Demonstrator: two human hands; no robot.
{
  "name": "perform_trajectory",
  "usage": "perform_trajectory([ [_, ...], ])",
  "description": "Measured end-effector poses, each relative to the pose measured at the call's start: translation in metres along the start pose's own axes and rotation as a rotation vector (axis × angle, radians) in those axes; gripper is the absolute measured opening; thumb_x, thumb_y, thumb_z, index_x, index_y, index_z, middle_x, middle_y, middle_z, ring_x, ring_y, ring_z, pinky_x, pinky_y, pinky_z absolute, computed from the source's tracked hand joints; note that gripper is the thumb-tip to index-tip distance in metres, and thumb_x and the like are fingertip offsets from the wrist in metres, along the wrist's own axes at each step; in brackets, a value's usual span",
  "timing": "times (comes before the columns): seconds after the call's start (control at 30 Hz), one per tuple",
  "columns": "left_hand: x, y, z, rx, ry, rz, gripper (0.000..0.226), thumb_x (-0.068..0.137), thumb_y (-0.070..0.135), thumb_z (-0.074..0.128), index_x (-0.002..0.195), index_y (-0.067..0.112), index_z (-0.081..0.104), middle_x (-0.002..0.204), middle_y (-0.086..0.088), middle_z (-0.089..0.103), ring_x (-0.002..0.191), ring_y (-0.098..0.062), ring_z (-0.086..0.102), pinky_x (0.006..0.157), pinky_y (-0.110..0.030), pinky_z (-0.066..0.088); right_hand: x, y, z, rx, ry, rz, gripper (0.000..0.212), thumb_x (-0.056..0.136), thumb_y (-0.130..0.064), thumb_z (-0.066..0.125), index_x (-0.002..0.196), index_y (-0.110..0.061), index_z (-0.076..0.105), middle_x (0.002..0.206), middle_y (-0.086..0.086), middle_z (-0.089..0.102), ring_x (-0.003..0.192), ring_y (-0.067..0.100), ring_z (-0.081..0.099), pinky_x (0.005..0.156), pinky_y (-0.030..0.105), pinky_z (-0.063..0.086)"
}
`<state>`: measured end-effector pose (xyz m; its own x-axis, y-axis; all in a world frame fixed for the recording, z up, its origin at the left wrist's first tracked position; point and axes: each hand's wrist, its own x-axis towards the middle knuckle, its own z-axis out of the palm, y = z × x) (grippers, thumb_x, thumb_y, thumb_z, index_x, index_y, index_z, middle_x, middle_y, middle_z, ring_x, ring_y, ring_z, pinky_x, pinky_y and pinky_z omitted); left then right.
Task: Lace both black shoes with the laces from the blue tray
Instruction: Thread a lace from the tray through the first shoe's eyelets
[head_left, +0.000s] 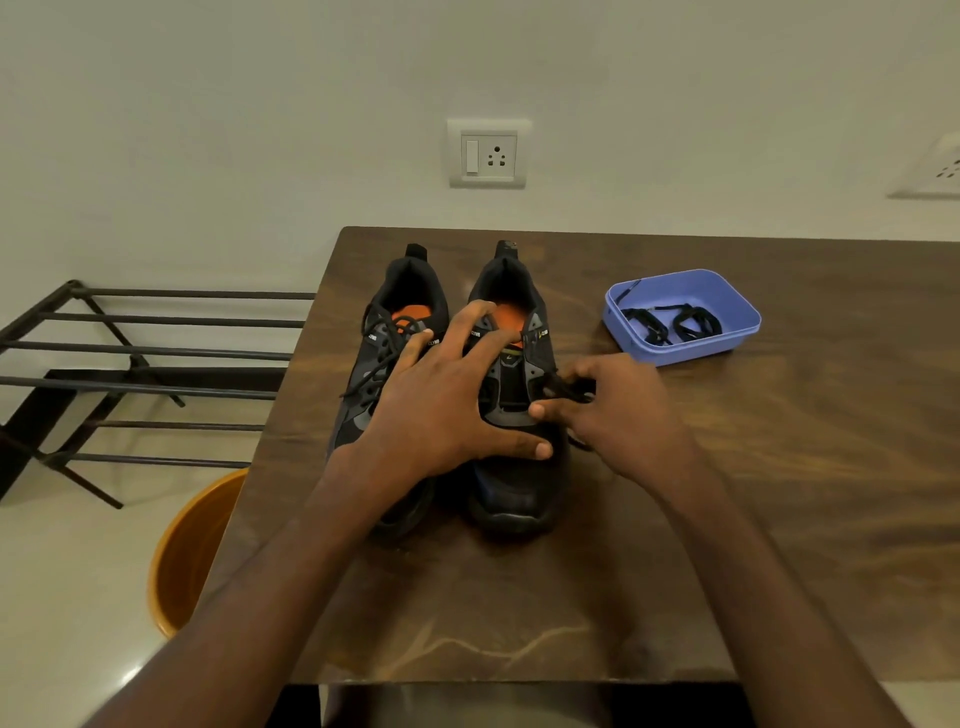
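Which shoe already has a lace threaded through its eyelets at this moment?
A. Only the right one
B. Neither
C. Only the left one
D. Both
C: the left shoe shows crossed laces, while the right shoe has bare eyelets over its tongue.

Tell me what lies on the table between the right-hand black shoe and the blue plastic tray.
In the head view, the right hand pinching a black lace sits beside the right-hand black shoe; beyond it, bare brown wooden table runs to the blue plastic tray.
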<state>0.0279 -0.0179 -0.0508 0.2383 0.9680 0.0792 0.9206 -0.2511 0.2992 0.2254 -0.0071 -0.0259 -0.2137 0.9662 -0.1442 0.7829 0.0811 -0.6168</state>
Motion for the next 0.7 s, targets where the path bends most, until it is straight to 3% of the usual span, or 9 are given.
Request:
perform_trajectory([
  [0.13, 0.0, 0.001, -0.001, -0.002, 0.003, -0.005, 0.12, 0.06, 0.096, 0.06, 0.16, 0.043, 0.02, 0.17, 0.013, -0.004, 0.156, -0.017, 0.02, 0.128, -0.047, 0.002, -0.001, -0.002, -0.004, -0.06, -0.05, 0.009, 0.01, 0.09, -0.029, 0.078, 0.082, -0.026, 0.073, 0.079, -0.007, 0.07, 0.08, 0.009, 0.065, 0.07, 0.03, 0.054],
  [0.2, 0.0, 0.0, -0.001, -0.011, -0.006, -0.002, 0.12, 0.06, 0.095, 0.061, 0.16, 0.043, 0.019, 0.17, 0.014, -0.005, 0.156, -0.017, 0.018, 0.128, -0.047, 0.002, -0.003, 0.003, -0.004, 0.137, -0.016, 0.031, 0.009, 0.094, -0.024, 0.074, 0.085, -0.024, 0.077, 0.08, -0.005, 0.073, 0.081, 0.009, 0.067, 0.067, 0.027, 0.052],
  [0.27, 0.0, 0.0, -0.002, -0.019, -0.019, -0.006, 0.12, 0.06, 0.094, 0.063, 0.16, 0.044, 0.018, 0.17, 0.015, -0.005, 0.156, -0.018, 0.018, 0.128, -0.048, 0.001, -0.006, 0.005, -0.004, 0.526, 0.018, 0.078, 0.011, 0.098, -0.02, 0.067, 0.095, -0.021, 0.077, 0.089, -0.007, 0.077, 0.084, 0.001, 0.068, 0.073, 0.021, 0.05],
  [0.4, 0.001, 0.0, -0.003, -0.03, -0.025, -0.01, 0.122, 0.059, 0.094, 0.064, 0.16, 0.044, 0.016, 0.17, 0.016, -0.006, 0.156, -0.018, 0.016, 0.127, -0.046, -0.002, -0.002, 0.009, -0.023, 1.719, 0.032, -0.056, 0.018, 0.103, -0.029, 0.054, 0.108, -0.017, 0.065, 0.107, -0.001, 0.072, 0.109, 0.018, 0.067, 0.096, 0.04, 0.051],
  [0.43, 0.001, 0.0, -0.003, -0.031, -0.023, -0.008, 0.123, 0.059, 0.094, 0.063, 0.16, 0.044, 0.016, 0.17, 0.017, -0.006, 0.157, -0.017, 0.016, 0.127, -0.046, -0.002, -0.001, 0.011, -0.028, 1.896, 0.042, -0.101, 0.018, 0.103, -0.031, 0.053, 0.107, -0.017, 0.063, 0.105, 0.0, 0.071, 0.106, 0.019, 0.068, 0.096, 0.041, 0.054],
  [0.47, 0.001, 0.0, -0.002, -0.032, -0.023, -0.009, 0.123, 0.059, 0.095, 0.063, 0.16, 0.044, 0.015, 0.169, 0.017, -0.007, 0.157, -0.017, 0.015, 0.127, -0.046, -0.002, -0.002, 0.012, -0.03, 1.909, 0.084, -0.116, 0.016, 0.103, -0.031, 0.054, 0.104, -0.017, 0.062, 0.098, 0.0, 0.07, 0.095, 0.017, 0.07, 0.089, 0.039, 0.058],
  [0.5, 0.001, 0.0, -0.002, -0.032, -0.026, -0.01, 0.122, 0.059, 0.095, 0.063, 0.16, 0.045, 0.015, 0.169, 0.018, -0.007, 0.157, -0.016, 0.015, 0.127, -0.046, -0.002, -0.002, 0.012, -0.03, 1.763, 0.154, -0.077, 0.014, 0.102, -0.028, 0.056, 0.101, -0.017, 0.062, 0.088, -0.001, 0.067, 0.079, 0.013, 0.068, 0.079, 0.035, 0.06],
  [0.57, 0.002, 0.0, -0.001, -0.028, -0.024, -0.009, 0.122, 0.059, 0.096, 0.062, 0.16, 0.045, 0.016, 0.169, 0.017, -0.007, 0.156, -0.017, 0.017, 0.126, -0.046, -0.002, -0.003, 0.011, -0.023, 1.226, 0.246, 0.058, 0.011, 0.1, -0.024, 0.062, 0.1, -0.014, 0.067, 0.077, -0.002, 0.064, 0.062, 0.008, 0.058, 0.067, 0.029, 0.056],
  [0.7, 0.001, 0.0, 0.0, -0.025, -0.018, -0.009, 0.121, 0.059, 0.095, 0.063, 0.159, 0.045, 0.017, 0.169, 0.016, -0.006, 0.156, -0.02, 0.019, 0.128, -0.049, 0.0, 0.003, 0.018, -0.005, 0.406, 0.226, 0.146, 0.006, 0.096, -0.022, 0.071, 0.102, -0.021, 0.072, 0.087, -0.005, 0.07, 0.079, 0.008, 0.065, 0.071, 0.027, 0.051],
])
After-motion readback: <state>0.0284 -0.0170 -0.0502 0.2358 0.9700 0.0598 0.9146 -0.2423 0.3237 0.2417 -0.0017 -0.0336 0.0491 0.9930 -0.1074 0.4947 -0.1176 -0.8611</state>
